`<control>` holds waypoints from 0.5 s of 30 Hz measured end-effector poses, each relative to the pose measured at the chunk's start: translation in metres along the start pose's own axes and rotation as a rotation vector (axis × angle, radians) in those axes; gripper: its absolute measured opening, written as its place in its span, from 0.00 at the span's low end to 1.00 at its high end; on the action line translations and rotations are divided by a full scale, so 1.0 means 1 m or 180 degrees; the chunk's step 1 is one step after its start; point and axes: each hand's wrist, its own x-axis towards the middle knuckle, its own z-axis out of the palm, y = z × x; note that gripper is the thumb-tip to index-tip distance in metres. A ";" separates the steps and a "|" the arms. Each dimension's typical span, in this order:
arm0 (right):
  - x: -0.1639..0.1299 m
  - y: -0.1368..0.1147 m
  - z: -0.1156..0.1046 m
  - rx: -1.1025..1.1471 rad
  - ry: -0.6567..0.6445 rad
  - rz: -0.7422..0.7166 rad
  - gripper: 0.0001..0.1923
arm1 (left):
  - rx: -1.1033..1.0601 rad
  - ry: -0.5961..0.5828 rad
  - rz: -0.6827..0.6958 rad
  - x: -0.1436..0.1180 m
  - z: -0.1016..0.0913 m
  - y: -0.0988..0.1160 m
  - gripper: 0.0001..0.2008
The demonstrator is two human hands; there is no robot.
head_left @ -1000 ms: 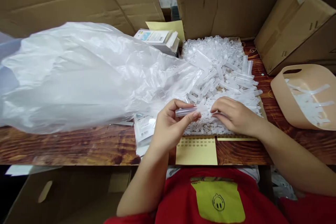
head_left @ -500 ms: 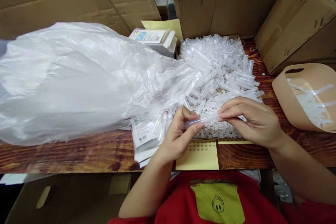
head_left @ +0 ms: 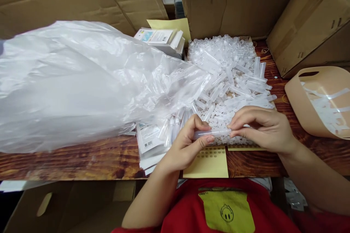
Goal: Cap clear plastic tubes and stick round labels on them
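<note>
Clear tube (head_left: 216,132) held level at lower centre of frame, just above the near edge of the tube pile (head_left: 232,80). Left hand (head_left: 188,143) pinched on the tube's left end, thumb and forefinger closed round it. Right hand (head_left: 262,129) pinched on the right end, fingertips narrow, likely on a cap, though too small to tell. Step in hand, by the look of it: fitting or pressing the two parts of one tube together. Next move would call for a straight push along the tube's axis, both pinches kept firm, no bending. Yellow sheet (head_left: 206,162) on the surface (head_left: 68,160) right under the hands. Big plastic bag (head_left: 76,80) filling left of frame, more tubes spilling from its mouth. Printed packets (head_left: 149,140) beside the left hand. Beige basket (head_left: 319,98) with strips at right edge. Cardboard boxes (head_left: 232,3) along the top.
</note>
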 end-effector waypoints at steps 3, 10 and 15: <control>0.000 0.002 0.000 0.0073 0.0046 0.0208 0.07 | -0.0116 -0.0009 0.0015 -0.003 0.000 -0.001 0.15; -0.006 -0.001 0.004 -0.0275 -0.0252 -0.0095 0.05 | 0.0090 0.0039 0.0137 -0.008 0.003 -0.003 0.10; -0.005 -0.006 0.008 -0.0340 -0.0291 0.0131 0.07 | 0.0281 0.0050 0.0397 -0.008 0.009 -0.007 0.08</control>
